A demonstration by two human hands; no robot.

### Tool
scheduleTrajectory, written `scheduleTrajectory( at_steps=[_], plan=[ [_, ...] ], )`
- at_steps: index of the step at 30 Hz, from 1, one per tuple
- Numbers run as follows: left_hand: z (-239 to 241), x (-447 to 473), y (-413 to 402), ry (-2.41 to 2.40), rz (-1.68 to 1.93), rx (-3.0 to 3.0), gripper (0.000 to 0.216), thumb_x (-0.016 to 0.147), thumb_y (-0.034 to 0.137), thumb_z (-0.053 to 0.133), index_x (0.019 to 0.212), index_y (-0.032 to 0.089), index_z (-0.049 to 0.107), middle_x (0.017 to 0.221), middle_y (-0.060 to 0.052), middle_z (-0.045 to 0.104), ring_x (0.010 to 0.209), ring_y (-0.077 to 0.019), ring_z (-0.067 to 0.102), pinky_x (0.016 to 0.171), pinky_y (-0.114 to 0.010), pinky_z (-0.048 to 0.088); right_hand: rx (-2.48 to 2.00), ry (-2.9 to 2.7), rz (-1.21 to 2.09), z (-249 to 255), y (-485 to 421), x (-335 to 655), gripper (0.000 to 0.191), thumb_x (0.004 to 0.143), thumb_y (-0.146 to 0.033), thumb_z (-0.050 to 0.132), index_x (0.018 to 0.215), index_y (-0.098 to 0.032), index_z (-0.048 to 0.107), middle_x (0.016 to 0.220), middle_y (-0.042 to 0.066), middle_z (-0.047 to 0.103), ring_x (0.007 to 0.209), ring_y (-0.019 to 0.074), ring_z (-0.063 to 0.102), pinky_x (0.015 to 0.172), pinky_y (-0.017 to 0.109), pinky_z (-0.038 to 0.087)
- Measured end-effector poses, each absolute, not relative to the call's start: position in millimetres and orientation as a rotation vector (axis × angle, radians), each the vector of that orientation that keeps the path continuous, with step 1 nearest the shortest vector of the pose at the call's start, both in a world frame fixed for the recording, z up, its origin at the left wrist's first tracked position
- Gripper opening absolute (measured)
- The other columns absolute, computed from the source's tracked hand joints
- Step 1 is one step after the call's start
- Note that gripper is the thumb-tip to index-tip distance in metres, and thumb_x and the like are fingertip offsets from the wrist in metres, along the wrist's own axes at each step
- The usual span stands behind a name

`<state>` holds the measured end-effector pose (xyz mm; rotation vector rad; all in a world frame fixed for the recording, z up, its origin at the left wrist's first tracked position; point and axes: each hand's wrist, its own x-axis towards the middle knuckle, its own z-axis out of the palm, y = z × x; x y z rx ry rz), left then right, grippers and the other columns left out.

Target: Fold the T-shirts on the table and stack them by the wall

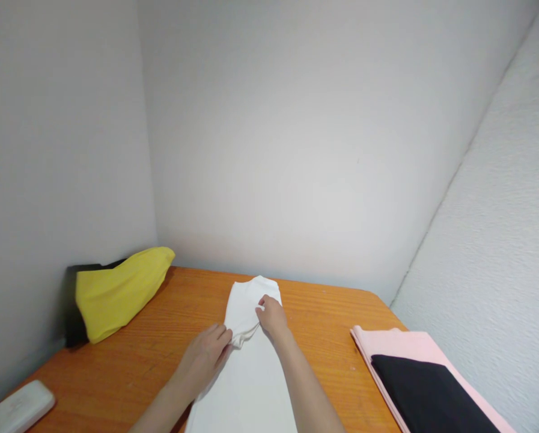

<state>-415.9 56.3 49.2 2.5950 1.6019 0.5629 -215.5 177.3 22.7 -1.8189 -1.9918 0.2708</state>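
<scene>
A white cloth garment (250, 385) lies lengthwise on the wooden table, running from the near edge toward the wall. Its far end is turned back over itself, with a crumpled edge showing across the middle. At the left side of that edge, my left hand (208, 349) has its fingers closed on the fabric. My right hand (271, 313) pinches the folded part a little farther away, on the right. Whether the garment is a shirt or something else, I cannot tell.
Yellow cloth (122, 291) over a black item (75, 325) sits at the back left against the wall. A white rounded object (19, 409) is at the near left. Folded black cloth (431, 394) rests on pink cloth (399, 343) at right. Walls border the wooden table (323, 337).
</scene>
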Motion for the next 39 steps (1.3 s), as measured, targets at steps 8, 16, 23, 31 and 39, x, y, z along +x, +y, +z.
scheduleTrajectory(
  at_steps=[8,16,23,31,39],
  plan=[
    [49.3,-405.3,38.3,1.593,0.494,2.53,0.028,0.089,0.013,0.038,0.105,0.021,0.06,0.11,-0.008,0.06,0.103,-0.0229,0.052,0.094,-0.038,0.04,-1.735,-1.99,0.079,41.5,167.5,-226.4,0.028,0.087,-0.025,0.055,0.114,-0.018,0.058,0.118,0.012,0.06,0.114,0.0269,0.052,0.099,0.038,0.037],
    [42.9,-406.9,32.9,1.521,0.489,2.502,0.044,0.086,0.014,0.039,0.127,0.024,0.055,0.117,-0.009,0.06,0.111,-0.0249,0.05,0.101,-0.041,0.04,-1.304,-2.402,0.135,37.7,149.2,-266.5,0.049,0.098,-0.035,0.037,0.141,-0.012,0.043,0.151,0.012,0.035,0.143,0.0258,0.023,0.116,0.042,0.02],
    [42.3,-406.4,30.5,1.576,0.349,2.508,0.055,0.084,0.009,0.04,0.135,0.025,0.051,0.129,-0.01,0.058,0.121,-0.0269,0.048,0.105,-0.043,0.04,-1.391,-2.517,0.191,22.6,144.6,-266.9,0.06,0.101,-0.043,0.023,0.15,-0.01,0.026,0.156,0.012,0.021,0.145,0.0268,0.013,0.117,0.046,0.017],
    [42.4,-403.9,29.6,1.622,0.302,2.49,0.057,0.082,0.011,0.042,0.137,0.022,0.05,0.138,-0.011,0.056,0.128,-0.0301,0.048,0.109,-0.049,0.038,-1.402,-2.519,0.181,21.3,146.0,-267.6,0.06,0.101,-0.045,0.022,0.151,-0.011,0.026,0.156,0.01,0.02,0.145,0.0254,0.014,0.118,0.045,0.015],
    [45.1,-404.9,21.2,1.616,0.131,2.432,0.062,0.084,0.022,0.045,0.145,0.017,0.039,0.153,-0.015,0.032,0.142,-0.0338,0.028,0.115,-0.054,0.026,-1.412,-2.499,0.165,18.5,146.0,-268.4,0.062,0.1,-0.048,0.02,0.151,-0.013,0.023,0.156,0.009,0.019,0.146,0.025,0.013,0.118,0.047,0.015]
  ],
)
